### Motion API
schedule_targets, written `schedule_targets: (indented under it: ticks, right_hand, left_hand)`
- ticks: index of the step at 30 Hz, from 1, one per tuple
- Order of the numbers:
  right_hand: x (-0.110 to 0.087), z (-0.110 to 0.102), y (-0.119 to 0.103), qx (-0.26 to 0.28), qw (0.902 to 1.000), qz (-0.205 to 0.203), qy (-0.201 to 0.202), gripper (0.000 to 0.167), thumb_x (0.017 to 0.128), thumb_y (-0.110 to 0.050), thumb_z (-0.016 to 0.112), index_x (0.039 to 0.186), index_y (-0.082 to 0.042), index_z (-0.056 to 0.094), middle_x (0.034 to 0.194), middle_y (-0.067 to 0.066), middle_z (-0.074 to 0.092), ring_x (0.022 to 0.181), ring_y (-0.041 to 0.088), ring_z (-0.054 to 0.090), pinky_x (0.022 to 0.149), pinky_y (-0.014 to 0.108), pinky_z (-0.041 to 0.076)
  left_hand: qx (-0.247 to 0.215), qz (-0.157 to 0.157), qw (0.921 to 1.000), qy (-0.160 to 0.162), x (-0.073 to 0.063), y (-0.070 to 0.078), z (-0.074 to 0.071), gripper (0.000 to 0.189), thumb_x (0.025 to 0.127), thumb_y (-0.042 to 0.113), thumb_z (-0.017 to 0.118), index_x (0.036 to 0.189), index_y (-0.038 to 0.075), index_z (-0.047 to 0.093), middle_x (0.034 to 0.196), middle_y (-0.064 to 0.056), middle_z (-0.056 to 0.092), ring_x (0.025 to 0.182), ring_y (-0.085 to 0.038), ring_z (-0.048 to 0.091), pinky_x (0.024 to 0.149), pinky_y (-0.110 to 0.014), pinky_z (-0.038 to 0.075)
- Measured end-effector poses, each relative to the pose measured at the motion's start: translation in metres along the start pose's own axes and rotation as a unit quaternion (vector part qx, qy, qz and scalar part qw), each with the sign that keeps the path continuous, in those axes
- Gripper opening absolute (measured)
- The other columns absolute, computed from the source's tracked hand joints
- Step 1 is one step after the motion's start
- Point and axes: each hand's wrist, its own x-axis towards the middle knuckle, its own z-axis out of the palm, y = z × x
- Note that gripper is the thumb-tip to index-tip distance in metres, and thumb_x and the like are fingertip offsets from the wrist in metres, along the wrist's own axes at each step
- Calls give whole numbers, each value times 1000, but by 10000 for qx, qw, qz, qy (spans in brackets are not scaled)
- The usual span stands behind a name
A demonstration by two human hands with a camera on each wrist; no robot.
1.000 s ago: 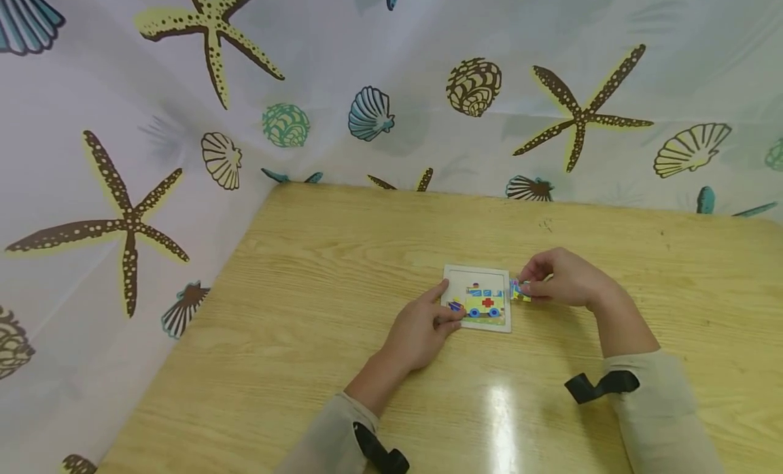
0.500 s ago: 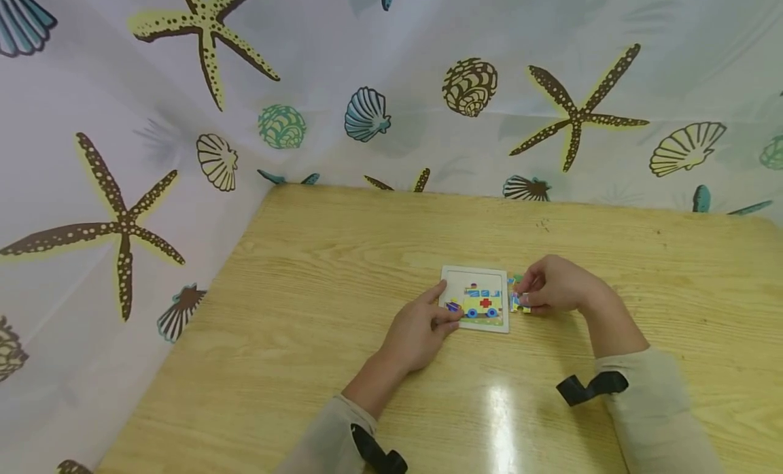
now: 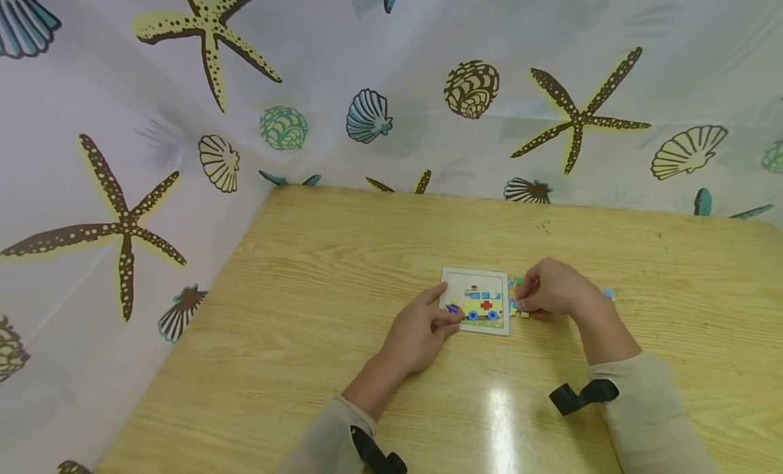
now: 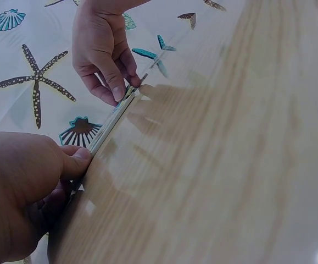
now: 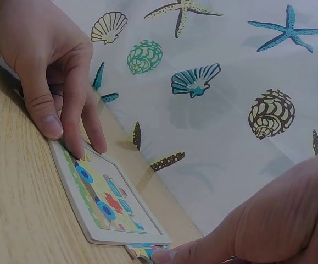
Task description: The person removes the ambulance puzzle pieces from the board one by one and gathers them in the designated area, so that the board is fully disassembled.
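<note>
A square white-framed jigsaw board [image 3: 474, 274] lies on the wooden table, with an ambulance picture [image 3: 483, 304] filling its lower part. The upper part shows bare backing. My left hand [image 3: 419, 331] holds the board at its left side, the thumb at the near edge and fingertips on the frame and picture. Just beyond the board's right edge, my right hand [image 3: 557, 290] pinches a colourful jigsaw piece [image 5: 142, 250] by the table surface. Green and orange patches of jigsaw pieces [image 3: 515, 283] show next to its fingertips, partly hidden by them.
A small blue piece [image 3: 608, 294] lies behind the right wrist. The wooden table [image 3: 306, 290] spreads around both hands. A white cloth [image 3: 416, 141] printed with shells and starfish hangs along its back and left edges. Black straps [image 3: 584, 396] hang from the sleeves.
My right hand has shifted slightly left and towards me along the board's right edge, with the piece. The blue piece behind the wrist has come into view. My left hand stays put.
</note>
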Motion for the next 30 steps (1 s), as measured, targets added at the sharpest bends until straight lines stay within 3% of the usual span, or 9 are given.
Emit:
schedule_targets:
  ticks: [7,30]
  right_hand:
    - [1,-1,-7,-446,9985,231,203,10,90,-8,73,96,0,72,87,9,72,67,15,63,63,26,52]
    - [1,-2,1,-222,9990,326,232,15,84,-12,78,87,-1,68,70,5,70,59,12,62,59,27,50]
  left_hand:
    - [69,37,10000,54,2,1,-2,21,93,21,71,112,15,78,157,-4,43,142,-31,43,110,-45,43]
    - [78,19,10000,17,-1,1,0,20,93,21,71,111,16,78,157,-4,43,142,-31,43,110,-45,43]
